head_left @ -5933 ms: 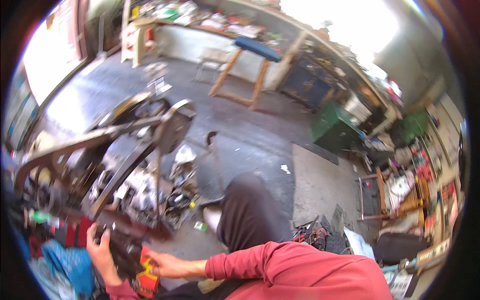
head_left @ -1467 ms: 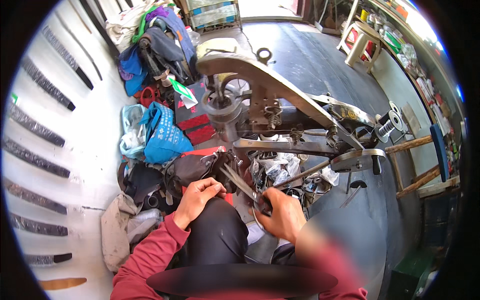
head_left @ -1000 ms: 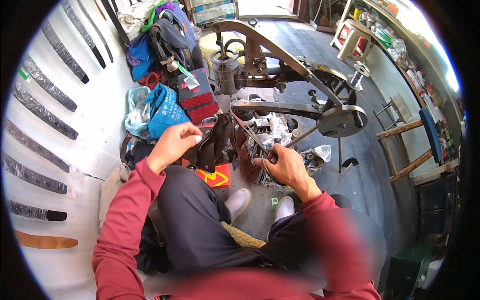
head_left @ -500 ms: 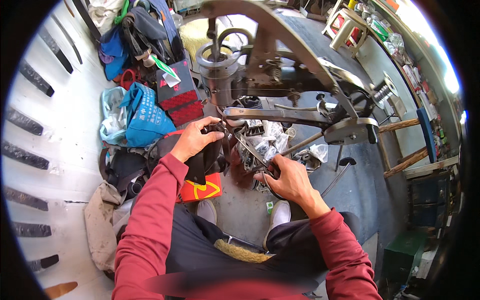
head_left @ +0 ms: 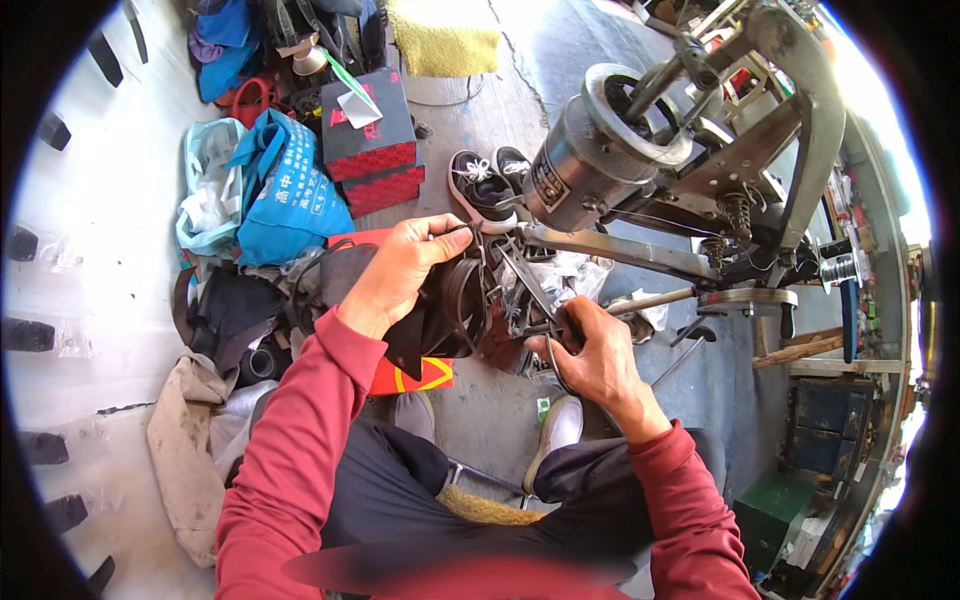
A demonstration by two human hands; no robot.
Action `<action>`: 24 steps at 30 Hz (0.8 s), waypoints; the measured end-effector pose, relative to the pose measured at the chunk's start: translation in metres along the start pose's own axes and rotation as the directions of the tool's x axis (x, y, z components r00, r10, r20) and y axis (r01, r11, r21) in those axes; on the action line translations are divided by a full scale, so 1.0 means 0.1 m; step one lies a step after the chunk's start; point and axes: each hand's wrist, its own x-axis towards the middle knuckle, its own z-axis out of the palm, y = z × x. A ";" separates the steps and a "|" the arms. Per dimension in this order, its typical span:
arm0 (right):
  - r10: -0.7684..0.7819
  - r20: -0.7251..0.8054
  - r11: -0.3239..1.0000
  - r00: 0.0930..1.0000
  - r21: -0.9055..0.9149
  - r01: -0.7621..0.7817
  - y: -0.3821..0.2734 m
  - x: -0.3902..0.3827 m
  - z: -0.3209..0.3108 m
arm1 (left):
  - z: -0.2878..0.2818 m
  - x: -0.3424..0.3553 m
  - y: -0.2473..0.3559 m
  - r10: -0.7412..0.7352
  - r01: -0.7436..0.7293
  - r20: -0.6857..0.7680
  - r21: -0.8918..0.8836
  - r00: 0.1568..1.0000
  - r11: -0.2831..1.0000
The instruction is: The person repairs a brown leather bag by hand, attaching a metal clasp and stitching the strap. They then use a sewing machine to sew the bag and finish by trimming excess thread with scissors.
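Observation:
My left hand point(head_left: 408, 268) pinches the upper edge of a dark brown leather piece with straps point(head_left: 462, 305), possibly a bag; its full shape cannot be made out. In my right hand point(head_left: 598, 352) is a pair of scissors point(head_left: 527, 280), fingers and thumb wrapped round the handles. The blades point up and left, close beside the straps. Whether they touch the leather is unclear. Just beyond the scissors stands a metal sewing machine point(head_left: 575, 170) with a round cylinder head and a long narrow arm point(head_left: 620, 250).
Black sneakers point(head_left: 483, 190) stand behind the leather piece. To the left are dark boxes with red patterned sides point(head_left: 372, 150), a blue bag point(head_left: 290, 195) and a heap of dark scraps point(head_left: 235, 315). Below the leather lies a red-and-yellow box point(head_left: 428, 374). A green box point(head_left: 775, 515) sits at right.
The machine now appears farther right in the view, and the sneakers behind it have come into sight. My left hand is slightly higher; both hands keep their holds.

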 end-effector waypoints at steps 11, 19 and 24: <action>-0.132 -0.156 0.991 0.979 -0.030 0.129 -0.12 0.23 0.21 | 0.02 -0.02 0.02 -0.058 0.055 -0.019 -0.117 0.998 0.992; -0.067 -0.062 0.997 0.996 -0.052 0.063 -0.06 0.21 0.19 | 0.03 -0.01 0.01 -0.019 0.018 -0.010 -0.035 1.000 0.999; -0.151 -0.150 0.988 0.977 -0.057 0.144 0.02 0.23 0.23 | 0.04 0.01 -0.03 0.004 -0.004 -0.012 -0.001 1.000 1.000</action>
